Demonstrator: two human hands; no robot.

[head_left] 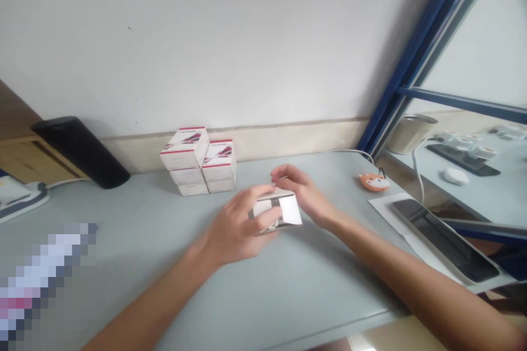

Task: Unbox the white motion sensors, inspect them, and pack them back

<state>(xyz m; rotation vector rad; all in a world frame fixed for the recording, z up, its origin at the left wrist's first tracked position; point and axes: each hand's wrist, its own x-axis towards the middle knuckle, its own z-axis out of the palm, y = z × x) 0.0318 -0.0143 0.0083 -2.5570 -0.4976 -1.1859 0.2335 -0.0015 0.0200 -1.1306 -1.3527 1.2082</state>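
Note:
A small white carton (280, 209) with an open flap rests on the pale grey table (164, 263), held between both hands. My left hand (239, 227) wraps around its near left side, fingers curled against it. From the far right, my right hand (302, 189) pinches the carton's top flap. Behind them a stack of several white-and-red boxes (200, 167) stands by the wall.
A black cylinder (80, 151) lies at the back left beside a wooden unit. At the right are an orange animal-shaped case (374, 181), a dark phone (444, 238) on white paper, a white cable, and a blue frame (415, 55) with glass. A pixelated patch covers the lower left.

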